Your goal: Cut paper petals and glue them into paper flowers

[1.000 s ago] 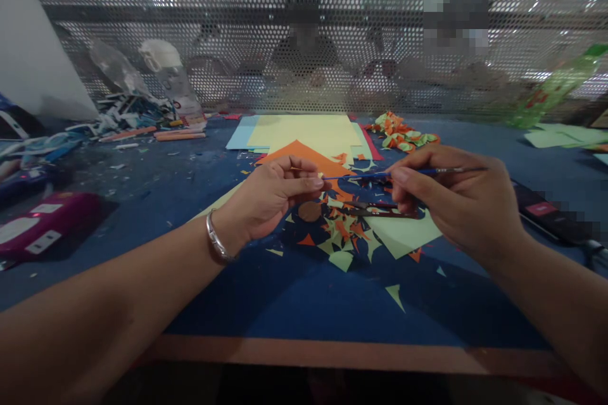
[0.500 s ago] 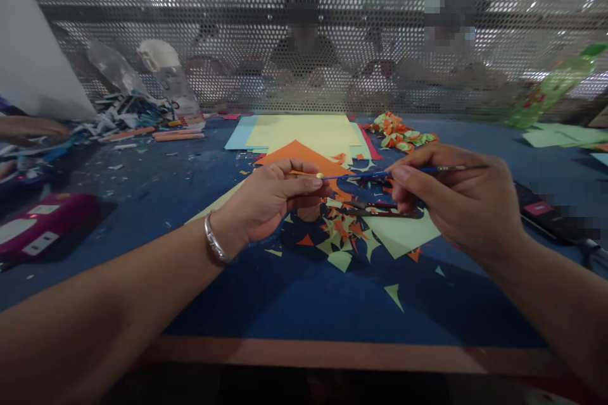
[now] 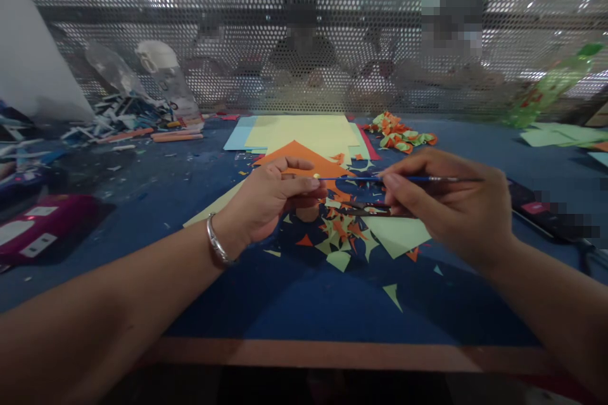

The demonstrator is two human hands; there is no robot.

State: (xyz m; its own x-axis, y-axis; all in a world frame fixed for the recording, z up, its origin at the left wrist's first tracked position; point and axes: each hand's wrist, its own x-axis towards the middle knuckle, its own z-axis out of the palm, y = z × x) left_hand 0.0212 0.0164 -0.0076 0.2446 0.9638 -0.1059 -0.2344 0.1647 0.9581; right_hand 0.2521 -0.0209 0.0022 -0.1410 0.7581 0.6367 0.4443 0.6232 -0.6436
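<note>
In the head view my left hand [image 3: 270,193], with a silver bangle at the wrist, pinches a tiny pale yellow piece of paper [image 3: 316,176] between thumb and fingertip. My right hand [image 3: 446,199] grips a thin paintbrush [image 3: 365,179] with a blue handle. The handle's narrow end points left and meets the yellow piece; the brush's metal collar and dark tip lie over the right hand. Below the brush rest dark thread snips [image 3: 363,207], partly covered by my right fingers. Green and orange paper scraps [image 3: 342,228] lie heaped under both hands.
Beyond my hands lie an orange sheet [image 3: 294,153] and stacked yellow sheets [image 3: 299,130]. Curled paper pieces [image 3: 401,133] sit behind my right hand. A magenta power strip [image 3: 47,228], a clear bottle [image 3: 173,85], a green bottle [image 3: 553,85] and a phone [image 3: 541,209] stand around. A perforated screen [image 3: 228,44] closes the back.
My right hand has shifted slightly left with the paintbrush. My left hand keeps its pinch on the yellow paper. Another person's hand at the left edge has drawn out of view.
</note>
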